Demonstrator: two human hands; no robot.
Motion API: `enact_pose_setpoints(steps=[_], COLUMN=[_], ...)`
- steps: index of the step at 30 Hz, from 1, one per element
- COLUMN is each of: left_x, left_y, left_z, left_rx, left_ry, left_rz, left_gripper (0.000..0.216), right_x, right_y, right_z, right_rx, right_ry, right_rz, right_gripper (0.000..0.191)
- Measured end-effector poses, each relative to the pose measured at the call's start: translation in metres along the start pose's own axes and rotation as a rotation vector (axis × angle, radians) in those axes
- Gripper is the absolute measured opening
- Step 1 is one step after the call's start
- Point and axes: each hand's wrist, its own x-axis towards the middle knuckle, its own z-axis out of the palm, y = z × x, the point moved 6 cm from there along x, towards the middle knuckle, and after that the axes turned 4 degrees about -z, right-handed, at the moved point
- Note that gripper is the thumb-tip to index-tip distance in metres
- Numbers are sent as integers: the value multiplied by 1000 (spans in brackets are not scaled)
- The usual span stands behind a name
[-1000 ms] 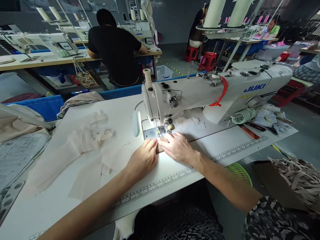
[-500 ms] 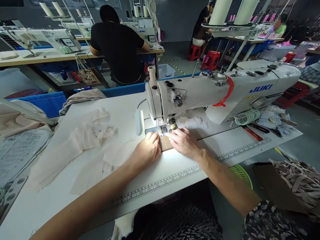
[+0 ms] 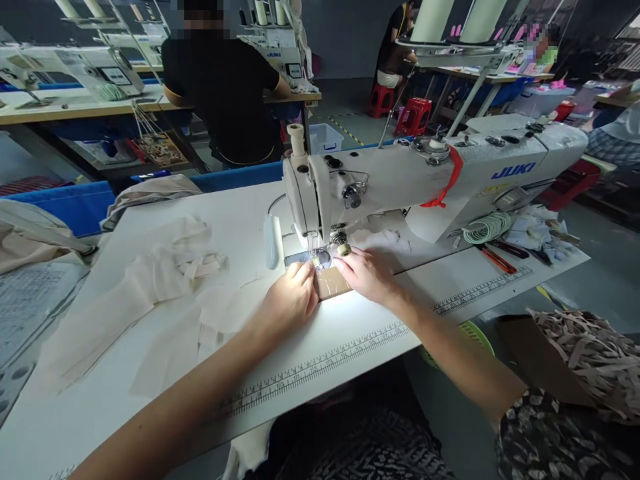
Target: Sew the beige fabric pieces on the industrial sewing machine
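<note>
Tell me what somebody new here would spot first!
Probably the big white sewing machine on the table, with a bright red ribbon on its side. Next, perhaps, the left hand and right hand in bright light at its left end, either side of a small brown piece.

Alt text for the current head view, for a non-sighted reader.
A person's left hand and right hand flank a flat brown piece at a JUKI sewing machine. Pale fabric lies on the white table, to the left.
</note>
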Motion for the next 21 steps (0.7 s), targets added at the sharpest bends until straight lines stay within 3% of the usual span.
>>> enact_pose_setpoints(steps=[5, 10, 21], left_x=[1, 1, 2], left_y=[3, 1, -14], left_z=[-4, -3, 9], left_rx=[111, 82, -84], left_ry=[25, 71, 2], left_rz=[48, 53, -67], left_gripper=[32, 33, 37], right_x=[21, 16, 15], right_y=[13, 14, 11], right_z=[2, 2, 4], right_rx=[43, 46, 5], right_ry=[-32, 36, 35], right_rz=[132, 94, 115], right_gripper=[29, 30, 37])
